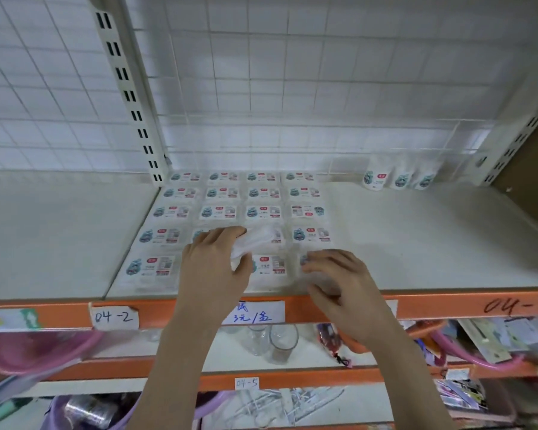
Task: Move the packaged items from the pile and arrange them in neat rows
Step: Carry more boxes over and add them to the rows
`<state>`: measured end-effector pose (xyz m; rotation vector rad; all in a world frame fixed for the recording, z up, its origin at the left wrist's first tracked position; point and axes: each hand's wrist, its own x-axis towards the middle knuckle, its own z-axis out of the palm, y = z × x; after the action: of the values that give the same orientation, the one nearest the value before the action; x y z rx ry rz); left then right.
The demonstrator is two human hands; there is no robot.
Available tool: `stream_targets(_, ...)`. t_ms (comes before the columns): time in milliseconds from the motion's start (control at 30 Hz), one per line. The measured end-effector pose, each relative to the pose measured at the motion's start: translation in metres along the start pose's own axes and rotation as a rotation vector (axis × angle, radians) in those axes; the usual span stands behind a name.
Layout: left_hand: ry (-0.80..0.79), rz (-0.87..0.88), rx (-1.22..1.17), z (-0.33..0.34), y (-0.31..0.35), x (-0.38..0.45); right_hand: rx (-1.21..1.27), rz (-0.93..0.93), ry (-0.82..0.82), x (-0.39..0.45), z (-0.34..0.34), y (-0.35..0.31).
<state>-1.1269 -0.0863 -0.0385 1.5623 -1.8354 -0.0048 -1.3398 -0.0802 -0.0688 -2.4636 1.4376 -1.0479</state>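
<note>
Packets (263, 212) flat on shelf (416, 237), four columns by five rows, left of centre against upright post (131, 97). Three upright pouches (398, 176) at back right, well apart from grid. Left hand (213, 265) over front rows, holding one packet (255, 240); right hand (339, 280) just beside, on front-right packet. Glasses (274, 339) on shelf below.

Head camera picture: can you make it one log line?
left hand: holds clear plastic packet | right hand: presses front-row packet | white shelf
</note>
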Motion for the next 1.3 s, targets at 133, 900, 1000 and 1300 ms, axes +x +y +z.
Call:
stream_targets(133, 0.012, -0.006, -0.022, -0.002, -0.001, -0.003, 0.082, 0.011, 0.017, -0.004, 0.000, 0.004)
stream_targets(900, -0.060, 0.005, 0.018, 0.080, 0.089, 0.078, -0.061, 0.145, -0.049, 0.029, -0.060, 0.113)
stream_targets(1000, -0.123, 0.060, 0.121, 0.119, 0.114, 0.120, -0.112, 0.143, -0.059, 0.033, -0.078, 0.148)
stream_targets(1300, -0.284, 0.066, 0.314, 0.198, 0.111, 0.162, -0.111, 0.178, -0.116, 0.055, -0.091, 0.195)
